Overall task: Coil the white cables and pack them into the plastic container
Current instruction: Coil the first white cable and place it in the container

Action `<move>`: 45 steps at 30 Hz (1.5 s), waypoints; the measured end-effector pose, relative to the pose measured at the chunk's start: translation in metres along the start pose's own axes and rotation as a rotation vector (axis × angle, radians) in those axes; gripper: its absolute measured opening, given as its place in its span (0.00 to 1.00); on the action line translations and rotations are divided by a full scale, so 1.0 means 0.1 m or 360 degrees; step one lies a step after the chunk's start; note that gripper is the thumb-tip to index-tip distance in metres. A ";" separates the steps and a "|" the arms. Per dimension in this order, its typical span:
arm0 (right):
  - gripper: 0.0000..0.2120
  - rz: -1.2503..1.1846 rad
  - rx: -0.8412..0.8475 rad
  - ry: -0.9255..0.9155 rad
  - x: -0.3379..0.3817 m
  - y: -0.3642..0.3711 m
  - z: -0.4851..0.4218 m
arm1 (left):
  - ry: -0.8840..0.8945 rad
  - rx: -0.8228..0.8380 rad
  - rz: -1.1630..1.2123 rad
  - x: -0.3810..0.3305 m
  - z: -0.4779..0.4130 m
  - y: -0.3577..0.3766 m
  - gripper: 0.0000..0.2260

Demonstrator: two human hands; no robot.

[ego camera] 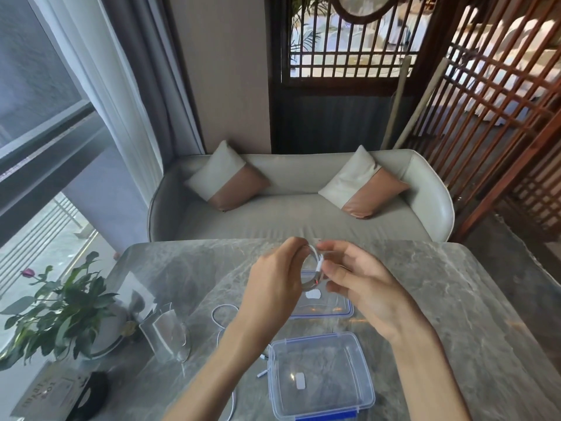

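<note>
Both hands are raised above the grey marble table (440, 299) and hold one coiled white cable (315, 262) between them. My left hand (273, 281) grips the coil's left side. My right hand (358, 278) pinches its right side, where the connector end lies against the loop. A clear plastic container (321, 378) with blue clips stands open and empty near the table's front edge. Its clear lid (328, 305) lies flat behind it, partly hidden by my hands. Another white cable (224, 317) lies loose on the table left of the container, running under my left forearm.
A potted plant (60, 311) with a purple flower stands at the table's left edge. Beside it are a clear acrylic stand (167, 332), a booklet and a black object (91, 396). A grey sofa (297, 217) with two cushions sits behind the table.
</note>
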State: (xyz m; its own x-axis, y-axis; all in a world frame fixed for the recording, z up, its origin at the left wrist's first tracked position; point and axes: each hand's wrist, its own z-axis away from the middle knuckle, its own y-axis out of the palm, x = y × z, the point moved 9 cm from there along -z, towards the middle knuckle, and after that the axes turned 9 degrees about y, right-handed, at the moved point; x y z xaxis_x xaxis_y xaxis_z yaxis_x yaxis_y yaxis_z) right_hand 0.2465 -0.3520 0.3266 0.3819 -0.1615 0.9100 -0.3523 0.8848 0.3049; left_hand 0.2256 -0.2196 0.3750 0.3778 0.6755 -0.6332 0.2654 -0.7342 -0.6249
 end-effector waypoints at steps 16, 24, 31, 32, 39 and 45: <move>0.17 0.0513 -0.0358 0.0052 -0.53 -0.26 -0.15 | -0.0664 0.0366 0.1145 0.76 0.39 0.71 0.09; 0.09 -0.0068 -0.0337 0.0580 -1.80 -0.63 -0.27 | -0.0992 0.0448 0.1131 1.45 1.04 1.26 0.10; 0.12 0.0087 -0.0543 0.0893 -2.95 -1.09 -0.48 | -0.1509 0.0634 0.0992 2.19 1.76 1.91 0.17; 0.13 0.0113 -0.0592 0.0953 -3.11 -1.16 -0.50 | -0.1521 0.0603 0.0808 2.34 1.83 1.94 0.16; 0.14 0.0209 -0.0690 0.1138 -3.53 -1.19 -0.63 | -0.1372 0.0332 0.0163 2.68 2.08 1.90 0.08; 0.17 -0.0060 -0.0389 0.0899 -3.19 -0.78 -0.58 | -0.1245 0.0536 0.0898 2.35 1.87 2.20 0.10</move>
State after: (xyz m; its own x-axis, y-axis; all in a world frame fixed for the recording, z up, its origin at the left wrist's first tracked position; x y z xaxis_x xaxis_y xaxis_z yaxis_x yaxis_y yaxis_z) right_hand 0.2016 -0.3443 -0.0037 0.8076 0.0028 0.5897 -0.1493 0.9684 0.1999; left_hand 0.2067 -0.2099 0.0036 -0.3470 0.1808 -0.9203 -0.0809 -0.9834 -0.1627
